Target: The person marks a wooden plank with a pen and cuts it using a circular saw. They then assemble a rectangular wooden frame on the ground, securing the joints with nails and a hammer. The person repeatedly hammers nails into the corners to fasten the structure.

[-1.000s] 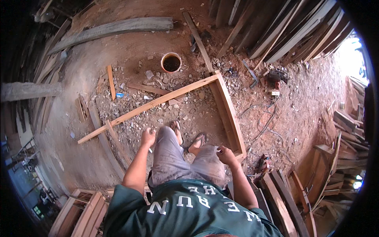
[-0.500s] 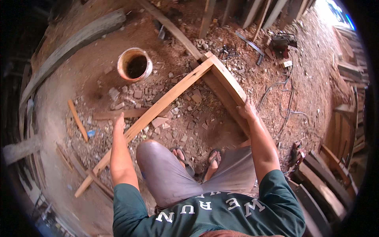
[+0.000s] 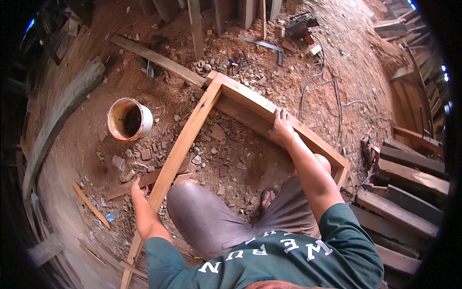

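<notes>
A pale wooden frame (image 3: 192,126) stands on the ground before me, its two long sides meeting at a far corner. My right hand (image 3: 283,126) lies over the top edge of its right side, fingers bent across the wood. To the left, my left hand (image 3: 138,189) is beside the outer edge of the left side, fingers stretched out and holding nothing. Whether its palm touches the timber cannot be made out. A short reddish board (image 3: 118,191) lies on the rubble just past that hand.
A white bucket (image 3: 130,119) stands left of the frame. Beyond the far corner lie a plank (image 3: 159,60), a metal square (image 3: 262,44) and a power tool (image 3: 301,30) with a cable (image 3: 340,103). Stacked timber (image 3: 409,173) is at right, a curved beam (image 3: 62,120) at left.
My view has turned, and the frame appears farther left, its near right corner now showing. My right hand sits on the top of the right side, farther from that corner. My left hand stays beside the left side.
</notes>
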A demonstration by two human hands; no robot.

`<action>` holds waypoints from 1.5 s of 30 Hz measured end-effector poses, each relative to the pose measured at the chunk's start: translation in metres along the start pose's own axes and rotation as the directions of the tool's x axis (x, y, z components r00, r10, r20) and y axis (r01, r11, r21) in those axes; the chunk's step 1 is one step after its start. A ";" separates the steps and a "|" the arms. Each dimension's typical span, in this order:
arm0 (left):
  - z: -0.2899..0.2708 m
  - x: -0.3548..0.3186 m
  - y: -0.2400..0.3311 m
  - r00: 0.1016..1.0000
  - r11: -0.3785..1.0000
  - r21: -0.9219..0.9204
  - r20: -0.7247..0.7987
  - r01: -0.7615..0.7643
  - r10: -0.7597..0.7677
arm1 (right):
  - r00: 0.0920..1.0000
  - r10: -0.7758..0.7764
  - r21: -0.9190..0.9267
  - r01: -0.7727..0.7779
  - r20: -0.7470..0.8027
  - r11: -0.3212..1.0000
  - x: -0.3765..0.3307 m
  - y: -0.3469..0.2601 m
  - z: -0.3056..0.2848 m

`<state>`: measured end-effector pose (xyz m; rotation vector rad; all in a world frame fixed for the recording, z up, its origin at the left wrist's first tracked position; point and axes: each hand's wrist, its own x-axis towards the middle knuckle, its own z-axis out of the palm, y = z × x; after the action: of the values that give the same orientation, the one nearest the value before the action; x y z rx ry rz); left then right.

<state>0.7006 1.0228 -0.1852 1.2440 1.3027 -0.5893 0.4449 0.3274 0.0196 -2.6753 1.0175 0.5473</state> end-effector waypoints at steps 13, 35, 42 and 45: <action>-0.033 0.032 0.004 0.968 0.957 -0.215 -0.199 -0.193 0.151 | 0.998 -0.016 0.019 0.014 0.065 1.000 0.008 -0.005 -0.013; -0.073 0.073 0.049 0.936 0.839 -0.424 -0.231 -0.342 0.266 | 0.996 -0.054 -0.047 0.057 0.071 0.997 0.005 0.013 -0.015; -0.061 0.046 0.068 0.878 0.748 -0.463 -0.200 -0.476 0.434 | 0.997 -0.033 -0.098 0.039 0.071 0.994 0.004 0.013 -0.012; -0.033 -0.004 0.064 0.797 0.685 -0.421 -0.198 -0.595 0.571 | 0.996 0.013 -0.106 -0.004 0.090 0.994 -0.009 0.009 -0.027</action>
<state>0.7441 1.0708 -0.1539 1.1756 0.9203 0.2208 0.4394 0.3172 0.0470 -2.7105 1.0016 0.7368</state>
